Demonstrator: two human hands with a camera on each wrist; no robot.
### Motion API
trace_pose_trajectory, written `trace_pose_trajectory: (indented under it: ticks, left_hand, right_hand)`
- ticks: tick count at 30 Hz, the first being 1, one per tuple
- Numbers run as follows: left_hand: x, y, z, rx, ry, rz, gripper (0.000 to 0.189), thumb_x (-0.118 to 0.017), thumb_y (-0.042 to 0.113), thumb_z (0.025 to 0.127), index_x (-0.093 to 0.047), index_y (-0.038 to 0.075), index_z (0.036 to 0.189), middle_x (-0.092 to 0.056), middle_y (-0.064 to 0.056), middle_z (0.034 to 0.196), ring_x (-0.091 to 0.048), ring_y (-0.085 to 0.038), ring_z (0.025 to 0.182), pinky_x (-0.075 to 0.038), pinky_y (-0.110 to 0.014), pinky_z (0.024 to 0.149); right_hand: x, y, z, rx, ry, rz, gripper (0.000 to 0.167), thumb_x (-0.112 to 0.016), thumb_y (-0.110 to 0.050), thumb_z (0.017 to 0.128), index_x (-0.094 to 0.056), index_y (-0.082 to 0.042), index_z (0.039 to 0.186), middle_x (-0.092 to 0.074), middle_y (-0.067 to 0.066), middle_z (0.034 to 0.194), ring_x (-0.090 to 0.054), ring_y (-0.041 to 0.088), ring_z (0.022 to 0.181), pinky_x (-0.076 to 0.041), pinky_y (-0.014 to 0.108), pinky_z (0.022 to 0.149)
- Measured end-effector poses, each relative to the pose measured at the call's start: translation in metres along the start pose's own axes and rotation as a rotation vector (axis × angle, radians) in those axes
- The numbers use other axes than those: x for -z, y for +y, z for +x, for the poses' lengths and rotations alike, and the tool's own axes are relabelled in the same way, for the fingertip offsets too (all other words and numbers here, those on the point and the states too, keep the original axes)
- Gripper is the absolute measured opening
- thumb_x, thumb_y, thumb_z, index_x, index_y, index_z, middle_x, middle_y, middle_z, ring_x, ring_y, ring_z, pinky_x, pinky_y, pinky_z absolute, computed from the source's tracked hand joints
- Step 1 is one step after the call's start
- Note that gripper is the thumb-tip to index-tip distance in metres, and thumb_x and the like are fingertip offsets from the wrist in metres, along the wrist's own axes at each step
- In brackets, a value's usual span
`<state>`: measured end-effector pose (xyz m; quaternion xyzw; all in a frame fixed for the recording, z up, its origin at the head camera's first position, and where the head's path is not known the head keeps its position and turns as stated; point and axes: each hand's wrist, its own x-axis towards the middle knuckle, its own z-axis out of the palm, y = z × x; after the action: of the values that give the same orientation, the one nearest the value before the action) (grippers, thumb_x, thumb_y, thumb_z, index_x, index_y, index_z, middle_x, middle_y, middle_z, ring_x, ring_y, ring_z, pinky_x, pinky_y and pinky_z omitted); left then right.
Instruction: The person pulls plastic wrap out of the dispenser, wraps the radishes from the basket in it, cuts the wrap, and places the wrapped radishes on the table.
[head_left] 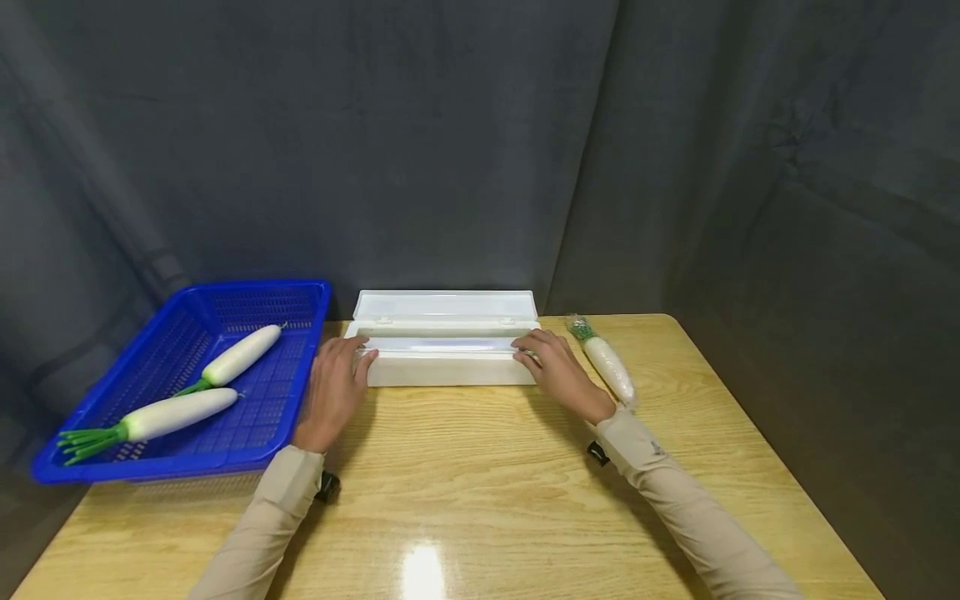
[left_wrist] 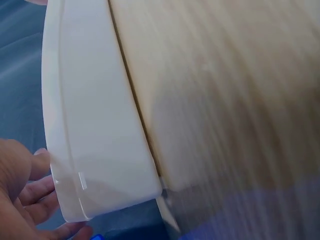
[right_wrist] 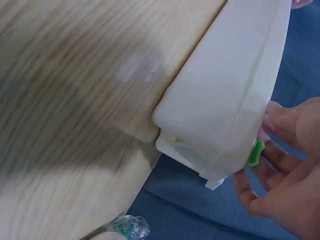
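A long white cling film dispenser box stands on the table with its lid raised at the back. Shiny cling film stretches along its opening between both hands. At the left end, my left hand pinches the film's side with thumb and fingers. My right hand does likewise at the other end; a small green piece shows by its fingers in the right wrist view. The box rim partly hides the fingertips in both wrist views. Right of the box lies a plastic-wrapped white radish.
To the left a blue plastic basket holds two white radishes with green stems, a nearer one and a farther one. Under everything is a wooden table. Dark grey curtains hang behind it and at the sides.
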<state>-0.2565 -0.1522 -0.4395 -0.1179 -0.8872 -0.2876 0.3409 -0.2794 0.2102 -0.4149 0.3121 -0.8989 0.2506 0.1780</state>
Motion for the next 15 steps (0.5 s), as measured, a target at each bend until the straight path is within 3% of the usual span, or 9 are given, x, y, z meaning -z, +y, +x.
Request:
trace_pose_trajectory:
  ticks: [5, 8, 12, 15]
  left_hand:
    - [-0.001, 0.004, 0.003, 0.052, 0.03, -0.02, 0.021, -0.074, 0.009, 0.095, -0.073, -0.006, 0.11, -0.074, -0.027, 0.108, -0.061, -0.049, 0.112, -0.045, -0.062, 0.094]
    - [-0.002, 0.007, 0.005, 0.09, 0.044, -0.025, 0.018, -0.076, 0.01, 0.094, -0.075, -0.005, 0.104, -0.074, -0.026, 0.103, -0.063, -0.048, 0.108, -0.046, -0.06, 0.092]
    - [-0.002, 0.007, 0.01, 0.121, 0.053, -0.02, 0.014, -0.078, 0.009, 0.092, -0.077, -0.004, 0.096, -0.074, -0.026, 0.095, -0.064, -0.048, 0.1, -0.047, -0.057, 0.09]
    - [0.0, 0.008, 0.013, 0.133, 0.063, -0.021, 0.013, -0.079, 0.007, 0.091, -0.078, -0.005, 0.092, -0.073, -0.026, 0.09, -0.065, -0.047, 0.096, -0.048, -0.056, 0.087]
  right_hand:
    - [-0.002, 0.0, 0.003, -0.002, 0.009, 0.002, 0.017, -0.067, -0.005, 0.101, -0.075, 0.004, 0.113, -0.072, 0.015, 0.102, -0.065, 0.028, 0.085, -0.051, 0.045, 0.076]
    - [-0.001, 0.0, 0.004, -0.038, -0.008, 0.015, 0.016, -0.067, -0.008, 0.101, -0.076, 0.001, 0.111, -0.071, 0.013, 0.102, -0.065, 0.027, 0.089, -0.049, 0.046, 0.081]
    - [0.001, 0.001, 0.005, -0.104, -0.046, 0.105, 0.014, -0.067, -0.008, 0.101, -0.077, -0.001, 0.108, -0.07, 0.011, 0.104, -0.065, 0.027, 0.096, -0.053, 0.046, 0.087]
    - [0.004, 0.002, 0.008, -0.149, -0.058, 0.19, 0.012, -0.068, -0.006, 0.101, -0.077, 0.0, 0.106, -0.07, 0.012, 0.103, -0.064, 0.026, 0.095, -0.055, 0.043, 0.085]
